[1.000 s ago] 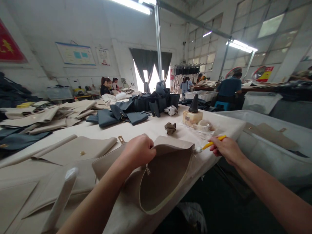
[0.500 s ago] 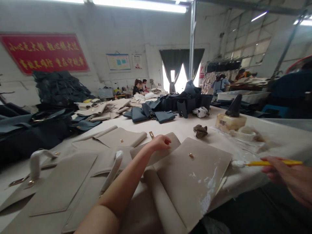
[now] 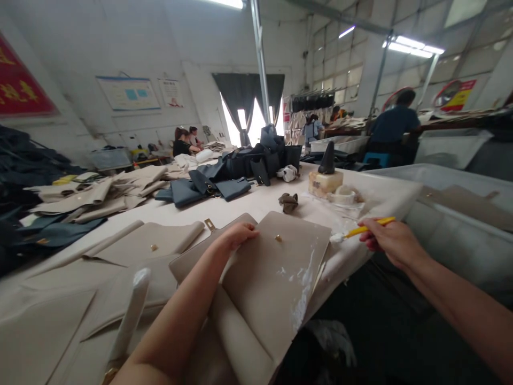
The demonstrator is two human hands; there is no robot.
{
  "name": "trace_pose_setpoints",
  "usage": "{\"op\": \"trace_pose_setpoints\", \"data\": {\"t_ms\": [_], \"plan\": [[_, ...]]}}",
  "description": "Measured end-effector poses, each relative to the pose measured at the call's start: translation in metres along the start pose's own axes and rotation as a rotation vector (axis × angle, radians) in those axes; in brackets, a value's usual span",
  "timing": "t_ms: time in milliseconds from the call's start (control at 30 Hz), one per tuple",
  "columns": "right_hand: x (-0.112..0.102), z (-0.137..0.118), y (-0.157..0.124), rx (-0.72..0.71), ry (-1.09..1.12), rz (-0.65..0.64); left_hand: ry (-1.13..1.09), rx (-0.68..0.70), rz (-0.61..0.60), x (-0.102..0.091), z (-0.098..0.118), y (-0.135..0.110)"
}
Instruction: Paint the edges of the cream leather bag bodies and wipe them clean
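A beige leather bag panel [image 3: 256, 272] with a small gold stud lies in front of me, white glue smeared along its right edge. My left hand [image 3: 239, 235] is closed on the panel's upper left edge; its fingertips are partly hidden. Beneath that wrist lies a beige flap [image 3: 192, 259] with a gold clasp plate [image 3: 209, 225]. Between the fingers of my right hand [image 3: 387, 240] is a yellow-handled brush [image 3: 360, 230]. Its white, glue-coated bristles are close to the panel's right corner; I cannot tell if they touch.
A glue-stained block [image 3: 320, 183] with a black cone stands at the back right, beside a tape roll [image 3: 345, 195]. A crumpled brown lump [image 3: 288, 202] lies nearer. Dark bag pieces [image 3: 230, 187] and beige pieces [image 3: 112, 192] are heaped behind. Right of the table is a plastic bin [image 3: 452, 240].
The view has swung right. My left hand has come down from above the flap onto the panel's edge. My right hand and brush have moved up, with the brush now slanting toward the panel's corner.
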State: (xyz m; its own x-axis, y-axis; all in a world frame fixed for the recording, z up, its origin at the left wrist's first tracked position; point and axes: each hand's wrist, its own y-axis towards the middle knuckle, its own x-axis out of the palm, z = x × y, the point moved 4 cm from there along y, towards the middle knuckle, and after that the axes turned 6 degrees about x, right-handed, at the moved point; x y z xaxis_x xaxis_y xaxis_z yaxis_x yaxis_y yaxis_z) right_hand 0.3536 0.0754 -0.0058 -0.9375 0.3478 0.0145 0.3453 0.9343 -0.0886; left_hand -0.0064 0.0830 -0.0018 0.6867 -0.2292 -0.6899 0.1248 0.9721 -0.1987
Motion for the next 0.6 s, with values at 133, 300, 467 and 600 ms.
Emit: {"op": "trace_pose_setpoints", "data": {"t_ms": [133, 300, 467, 600], "plan": [[-0.004, -0.008, 0.003, 0.041, 0.0, -0.007, -0.684, 0.079, -0.02, -0.01, -0.004, -0.008], [-0.007, -0.022, 0.007, 0.033, 0.017, -0.02, -1.098, 0.167, -0.021, -0.016, -0.016, -0.002], [0.005, -0.016, 0.004, 0.046, -0.028, -0.091, -1.215, 0.168, -0.085, 0.001, -0.027, 0.013], [0.011, -0.008, 0.005, 0.068, -0.064, -0.124, -1.246, 0.119, -0.057, 0.012, -0.035, 0.019]]}}
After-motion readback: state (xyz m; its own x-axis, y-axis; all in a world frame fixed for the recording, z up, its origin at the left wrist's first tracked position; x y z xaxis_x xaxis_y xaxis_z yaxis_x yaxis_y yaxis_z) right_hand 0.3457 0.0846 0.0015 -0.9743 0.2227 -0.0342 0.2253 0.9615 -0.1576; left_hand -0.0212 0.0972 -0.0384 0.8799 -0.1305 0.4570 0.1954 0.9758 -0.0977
